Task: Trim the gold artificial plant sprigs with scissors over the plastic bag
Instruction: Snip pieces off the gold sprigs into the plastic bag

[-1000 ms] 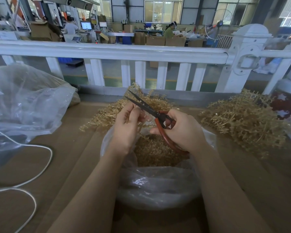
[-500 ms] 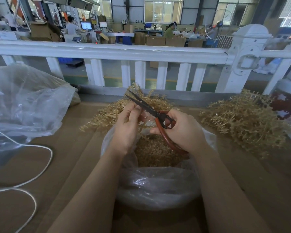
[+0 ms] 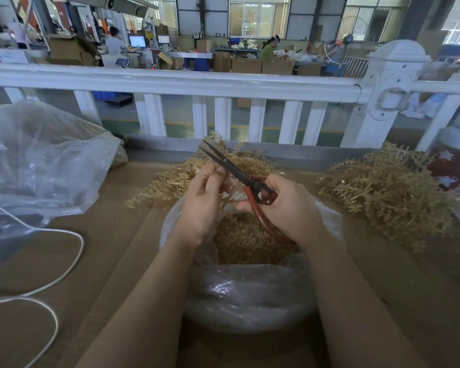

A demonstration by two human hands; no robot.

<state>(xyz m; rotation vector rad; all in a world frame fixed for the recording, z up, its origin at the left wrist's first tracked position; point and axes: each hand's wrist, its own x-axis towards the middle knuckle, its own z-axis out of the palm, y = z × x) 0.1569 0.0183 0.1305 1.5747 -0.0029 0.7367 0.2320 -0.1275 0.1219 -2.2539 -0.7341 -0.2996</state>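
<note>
Nearest the viewer, the plastic bag [image 3: 246, 296] sits open on the counter [image 3: 112, 261], its mouth turned up and already holding a bed of gold trimmings [image 3: 239, 240].

Directly above that mouth, the left hand [image 3: 202, 205] has its fingers curled with the tips drawn together near the blades. What they pinch is hidden by the fingers themselves; a sprig end is the likely content, but this cannot be confirmed. The right hand [image 3: 287, 208] has its grip closed around the red handles of the scissors [image 3: 239, 176]. The blades stand narrowly parted and point up and away to the left, crossing just beside the left fingertips.

Procedure for the cut, as judged from this position:
- Keep both hands over the bag opening so that offcuts drop inside.
- Seat the stem deep in the blades, near the pivot, where leverage is greatest.
- Hold the left fingertips clear of the closing edges.
- Close in one firm stroke; avoid twisting the stem.

Beyond the hands, one heap of gold sprigs [image 3: 197, 176] lies on the counter just behind the bag. A second heap [image 3: 383, 192] lies well apart to the right. A larger clear bag [image 3: 37, 166] and a white cord [image 3: 64, 261] occupy the left side. A white railing [image 3: 170, 86] bounds the far edge.
</note>
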